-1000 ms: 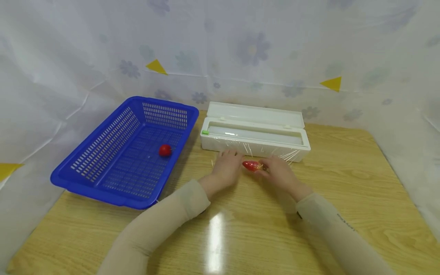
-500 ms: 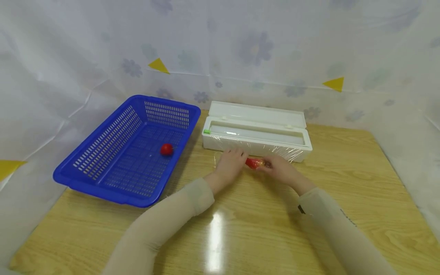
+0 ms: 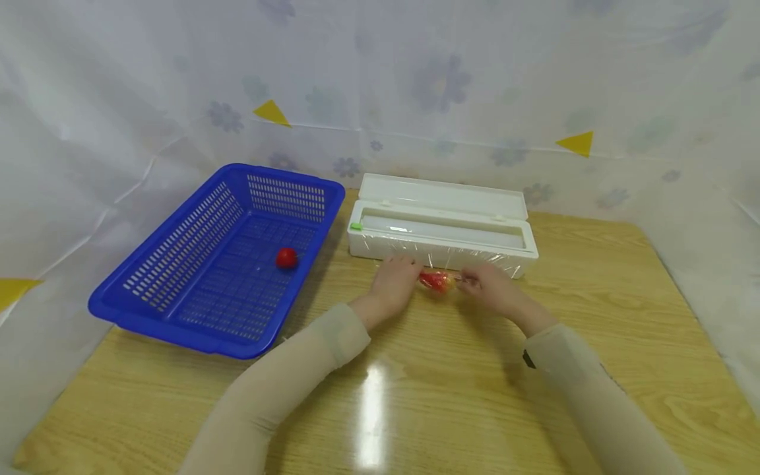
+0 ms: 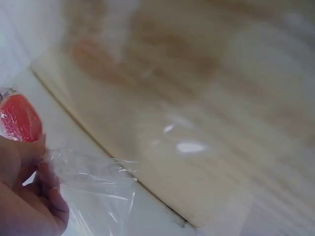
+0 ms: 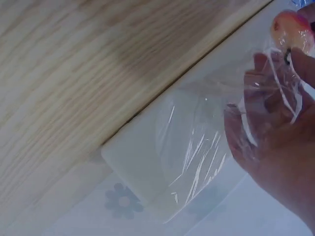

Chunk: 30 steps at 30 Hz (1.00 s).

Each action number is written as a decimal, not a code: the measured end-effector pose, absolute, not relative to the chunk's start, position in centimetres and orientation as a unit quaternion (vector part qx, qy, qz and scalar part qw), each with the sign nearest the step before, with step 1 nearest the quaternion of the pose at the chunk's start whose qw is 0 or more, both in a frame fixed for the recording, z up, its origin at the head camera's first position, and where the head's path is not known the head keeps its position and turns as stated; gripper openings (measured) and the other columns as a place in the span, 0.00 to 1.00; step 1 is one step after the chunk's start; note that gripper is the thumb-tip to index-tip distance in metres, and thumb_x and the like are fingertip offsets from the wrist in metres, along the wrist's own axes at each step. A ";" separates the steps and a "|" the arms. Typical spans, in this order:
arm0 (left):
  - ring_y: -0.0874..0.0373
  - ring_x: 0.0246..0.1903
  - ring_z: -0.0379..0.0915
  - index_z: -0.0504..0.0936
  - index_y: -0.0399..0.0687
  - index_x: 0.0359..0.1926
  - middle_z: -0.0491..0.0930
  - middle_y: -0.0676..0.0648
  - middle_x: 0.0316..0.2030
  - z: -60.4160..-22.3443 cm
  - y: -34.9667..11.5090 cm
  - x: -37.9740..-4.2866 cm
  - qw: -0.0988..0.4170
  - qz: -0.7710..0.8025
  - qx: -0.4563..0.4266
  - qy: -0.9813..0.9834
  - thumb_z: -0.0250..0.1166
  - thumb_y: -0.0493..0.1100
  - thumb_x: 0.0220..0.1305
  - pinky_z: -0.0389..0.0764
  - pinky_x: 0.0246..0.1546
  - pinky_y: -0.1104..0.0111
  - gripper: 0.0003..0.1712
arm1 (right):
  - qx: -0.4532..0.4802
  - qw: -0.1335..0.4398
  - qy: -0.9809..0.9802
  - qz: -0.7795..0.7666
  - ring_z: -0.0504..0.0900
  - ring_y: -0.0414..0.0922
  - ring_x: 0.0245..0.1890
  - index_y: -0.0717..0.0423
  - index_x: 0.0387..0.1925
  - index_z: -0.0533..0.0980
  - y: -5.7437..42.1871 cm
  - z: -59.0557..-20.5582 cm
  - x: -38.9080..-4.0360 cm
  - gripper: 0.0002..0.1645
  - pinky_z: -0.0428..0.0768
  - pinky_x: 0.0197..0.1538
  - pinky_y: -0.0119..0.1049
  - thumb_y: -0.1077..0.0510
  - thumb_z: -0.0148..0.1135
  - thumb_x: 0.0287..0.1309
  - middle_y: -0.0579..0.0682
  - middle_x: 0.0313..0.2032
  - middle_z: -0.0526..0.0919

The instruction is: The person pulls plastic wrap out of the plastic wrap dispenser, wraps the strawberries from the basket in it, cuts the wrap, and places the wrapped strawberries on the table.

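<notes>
So both hands are working close together just in front of the box (image 3: 380,249), and the fruit (image 3: 435,281) is lying right between them, near the table (image 3: 623,316), though I'm not managing to see whether it is touching. The left hand (image 3: 393,290) is pinching film (image 5: 194,152) at the red end, fingers curling in tight; the right hand (image 3: 493,290) is gripping film by the stem end, thumb pressing close to the stem, and whether it is catching the stem too I cannot tell. How far along are we? The box lid is standing open, the film is running over the front of the box towards the hands, and a clear layer is already shining round the fruit, so the covering is looking well under way. What's left, I'm judging, is the finishing: loose film is hanging about the right fingers, the ends aren't looking settled, and the sheet is seemingly joining the fruit to the box, uncut. Over on the left, the basket (image 3: 172,334) is holding one round fruit (image 3: 286,258), lying near its right wall, while the fruit in hand is staying outside it, well apart
</notes>
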<state>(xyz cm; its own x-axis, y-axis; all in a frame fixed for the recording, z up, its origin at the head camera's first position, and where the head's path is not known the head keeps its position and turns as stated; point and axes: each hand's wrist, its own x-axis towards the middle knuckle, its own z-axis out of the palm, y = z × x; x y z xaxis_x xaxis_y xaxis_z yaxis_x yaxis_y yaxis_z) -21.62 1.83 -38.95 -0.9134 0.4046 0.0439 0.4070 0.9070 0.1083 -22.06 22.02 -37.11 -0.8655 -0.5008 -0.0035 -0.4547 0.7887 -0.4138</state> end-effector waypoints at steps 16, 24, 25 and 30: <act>0.55 0.46 0.76 0.82 0.49 0.42 0.82 0.49 0.42 -37.0 1.9 -22.1 -0.065 -0.130 -0.173 -0.974 0.54 0.38 0.65 0.72 0.54 0.61 0.11 | -0.378 -0.368 0.846 0.081 0.72 0.53 0.38 0.64 0.45 0.69 21.2 -41.1 -20.5 0.18 0.71 0.41 0.44 0.56 0.43 0.60 0.57 0.37 0.74; 0.53 0.49 0.75 0.81 0.47 0.44 0.82 0.48 0.43 -36.3 1.8 -22.0 -0.084 -0.114 -0.182 -0.973 0.53 0.42 0.68 0.70 0.58 0.61 0.11 | -0.352 -0.436 0.827 0.049 0.71 0.53 0.30 0.64 0.33 0.70 21.1 -41.4 -21.6 0.11 0.66 0.31 0.40 0.64 0.40 0.62 0.56 0.27 0.73; 0.53 0.49 0.75 0.81 0.47 0.44 0.82 0.48 0.44 -36.3 1.8 -22.0 -0.085 -0.108 -0.183 -0.974 0.53 0.42 0.68 0.70 0.58 0.61 0.11 | -0.354 -0.440 0.824 0.043 0.71 0.53 0.29 0.64 0.31 0.70 21.0 -41.4 -21.7 0.11 0.66 0.30 0.40 0.65 0.40 0.62 0.56 0.25 0.73; 0.54 0.52 0.72 0.77 0.49 0.50 0.80 0.50 0.48 -36.6 2.0 -22.2 -0.078 -0.062 -0.189 -0.977 0.58 0.44 0.63 0.65 0.60 0.60 0.14 | -0.353 -0.421 0.835 0.016 0.71 0.53 0.28 0.64 0.27 0.71 20.9 -41.2 -21.6 0.05 0.67 0.31 0.41 0.66 0.51 0.56 0.56 0.23 0.75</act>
<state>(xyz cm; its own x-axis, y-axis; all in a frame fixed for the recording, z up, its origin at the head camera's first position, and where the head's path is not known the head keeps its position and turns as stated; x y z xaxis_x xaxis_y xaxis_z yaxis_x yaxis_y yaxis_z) -22.16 2.02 -36.59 -0.9164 0.3785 -0.1297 0.3592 0.9211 0.1499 -21.58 20.91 -41.20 -0.3959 -0.6027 0.6928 -0.5765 0.7504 0.3234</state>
